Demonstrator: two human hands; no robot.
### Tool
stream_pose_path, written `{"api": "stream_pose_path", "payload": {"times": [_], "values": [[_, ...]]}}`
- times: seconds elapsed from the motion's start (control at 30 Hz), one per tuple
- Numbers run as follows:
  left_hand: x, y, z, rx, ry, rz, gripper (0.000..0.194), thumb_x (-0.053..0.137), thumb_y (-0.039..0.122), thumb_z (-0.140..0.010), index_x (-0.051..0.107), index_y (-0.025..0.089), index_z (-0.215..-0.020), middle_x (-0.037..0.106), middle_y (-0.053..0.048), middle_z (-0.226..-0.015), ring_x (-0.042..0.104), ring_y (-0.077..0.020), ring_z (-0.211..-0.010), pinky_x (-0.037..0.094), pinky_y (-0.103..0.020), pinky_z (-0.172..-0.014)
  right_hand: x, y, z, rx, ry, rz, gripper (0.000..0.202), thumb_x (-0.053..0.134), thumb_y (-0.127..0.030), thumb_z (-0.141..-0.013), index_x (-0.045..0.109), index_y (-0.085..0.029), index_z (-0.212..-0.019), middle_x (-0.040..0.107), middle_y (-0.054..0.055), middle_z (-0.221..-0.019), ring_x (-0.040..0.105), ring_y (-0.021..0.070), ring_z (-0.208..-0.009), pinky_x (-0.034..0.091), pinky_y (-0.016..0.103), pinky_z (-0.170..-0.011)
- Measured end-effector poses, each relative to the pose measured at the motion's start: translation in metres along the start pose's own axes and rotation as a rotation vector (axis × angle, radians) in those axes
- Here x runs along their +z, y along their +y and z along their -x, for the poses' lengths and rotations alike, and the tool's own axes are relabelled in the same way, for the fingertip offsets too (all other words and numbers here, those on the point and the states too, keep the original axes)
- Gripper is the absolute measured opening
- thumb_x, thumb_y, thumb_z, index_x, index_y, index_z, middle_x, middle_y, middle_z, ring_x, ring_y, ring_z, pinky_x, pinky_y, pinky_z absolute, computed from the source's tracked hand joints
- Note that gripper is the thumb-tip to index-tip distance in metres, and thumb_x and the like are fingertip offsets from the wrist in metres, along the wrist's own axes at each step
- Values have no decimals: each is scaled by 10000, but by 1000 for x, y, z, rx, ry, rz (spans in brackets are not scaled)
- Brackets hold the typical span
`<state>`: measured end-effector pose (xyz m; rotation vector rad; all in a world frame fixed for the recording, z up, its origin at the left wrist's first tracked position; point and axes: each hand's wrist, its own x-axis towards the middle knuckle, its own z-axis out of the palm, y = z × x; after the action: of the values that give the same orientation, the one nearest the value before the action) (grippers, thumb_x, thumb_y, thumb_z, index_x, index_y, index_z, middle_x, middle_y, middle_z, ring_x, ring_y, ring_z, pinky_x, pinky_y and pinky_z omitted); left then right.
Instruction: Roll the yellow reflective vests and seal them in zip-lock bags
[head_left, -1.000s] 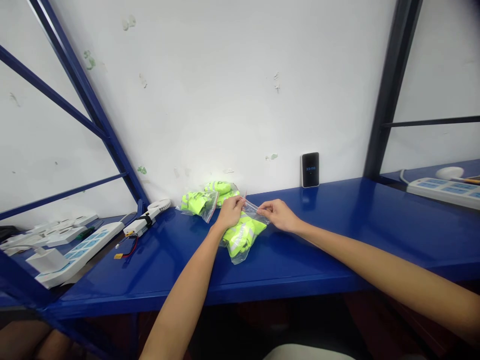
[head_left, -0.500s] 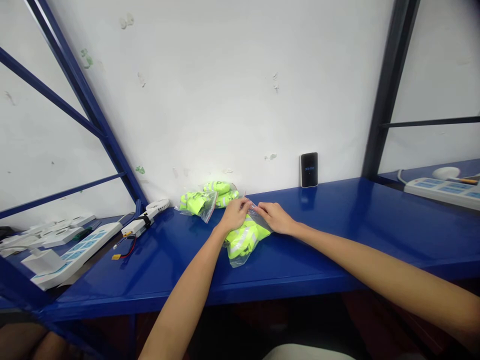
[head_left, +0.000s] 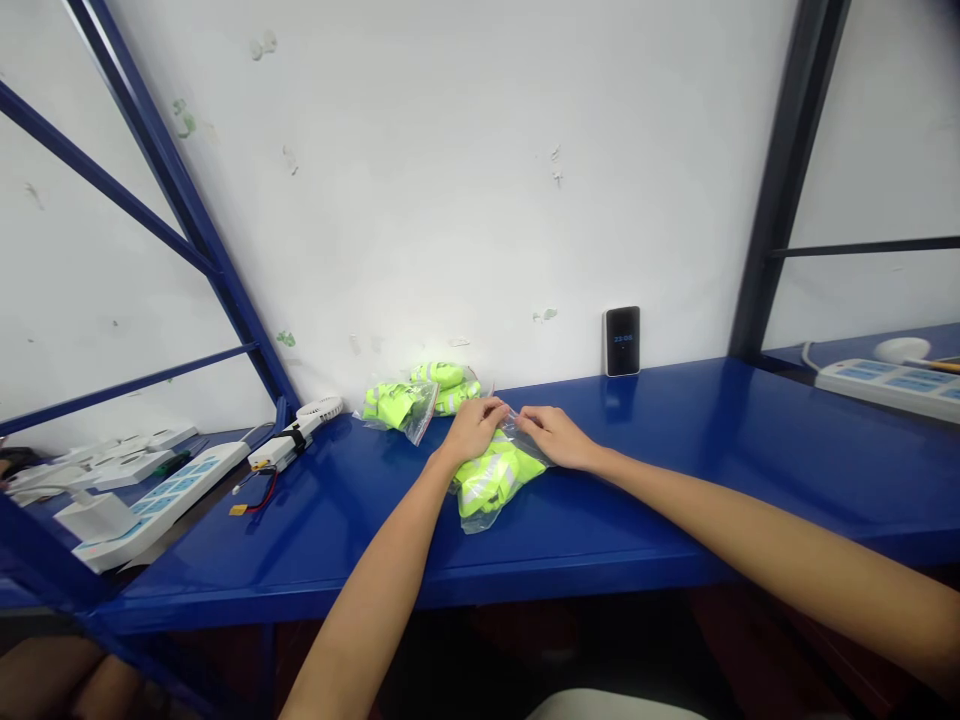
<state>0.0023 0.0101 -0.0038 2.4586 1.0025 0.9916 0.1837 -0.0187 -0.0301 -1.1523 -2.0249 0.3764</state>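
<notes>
The clear bag of yellow-green fabric lies on the blue table, its top edge pinched by left hand and right hand fingers (two similar packets rest at the table's back).

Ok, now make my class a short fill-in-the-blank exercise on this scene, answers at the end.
1. The front bag, held by the left hand and right hand, is clear ____.
2. The tabletop is coloured ____.
3. The white fan lies to the ____ of the front bag.

Missing words: plastic; blue; left.
</notes>
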Motion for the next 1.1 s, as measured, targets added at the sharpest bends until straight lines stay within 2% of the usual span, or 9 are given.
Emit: {"api": "stream_pose_path", "payload": {"times": [0.1,0.27,0.43,0.5,0.67,0.77,0.97,1.1], "values": [[1,-1,1,-2,19,-26,356,430,349,-905,580,163,-641,535,12,-589,459,-130,-591,321,-273,-598,0,1,2,61,-29,-148,289,385,-331,-892,480,-195,-654,509,-18,-597,473,134,-577,300,245,-550],[2,-2,1,-6,13,-36,354,428,359,-906,586,162,-659,526,15,-584,459,-128,-585,310,-272,-592,-1,5,1,196,-131,-399,252,394,-352,-870,523,-199,-716,499,-43,-521,443,122,-428,324,247,-477],[2,-6,1,-9,25,-48,342,430,348,-902,580,162,-658,527,12,-598,458,-132,-600,314,-272,-597,-9,12,-4,98,-113,-348,301,412,-334,-846,611,-169,-691,609,5,-674,532,152,-646,381,251,-615],[2,-7,1,-15,28,-54,342,431,344,-901,582,161,-654,527,12,-595,456,-132,-594,310,-273,-593,-11,14,-6,109,-135,-365,287,430,-330,-828,631,-165,-708,607,2,-679,523,151,-650,376,250,-613],[2,-9,1,-34,27,-18,331,438,324,-894,607,158,-663,553,7,-606,468,-131,-595,322,-267,-596,-11,21,-9,267,-244,-591,220,486,-323,-781,639,-170,-742,550,-30,-571,469,120,-514,346,234,-517],[3,-10,0,-40,20,-7,322,439,313,-891,628,155,-685,580,2,-631,491,-134,-609,335,-263,-601,-13,25,-9,347,-335,-752,176,539,-313,-757,640,-168,-766,562,-29,-573,487,112,-496,368,229,-505],[4,-11,2,-21,2,-44,334,431,335,-899,655,150,-734,596,-5,-626,489,-131,-586,337,-259,-587,-24,24,-9,242,-509,-750,263,676,-408,-781,665,-151,-837,612,-4,-663,569,112,-568,449,236,-562],[-7,1,-6,52,-28,-184,339,421,335,-902,651,158,-727,596,-19,-622,482,-139,-576,338,-273,-592,-28,20,-10,229,-545,-755,323,719,-433,-760,655,-132,-857,639,19,-710,616,124,-601,489,246,-576]]}}
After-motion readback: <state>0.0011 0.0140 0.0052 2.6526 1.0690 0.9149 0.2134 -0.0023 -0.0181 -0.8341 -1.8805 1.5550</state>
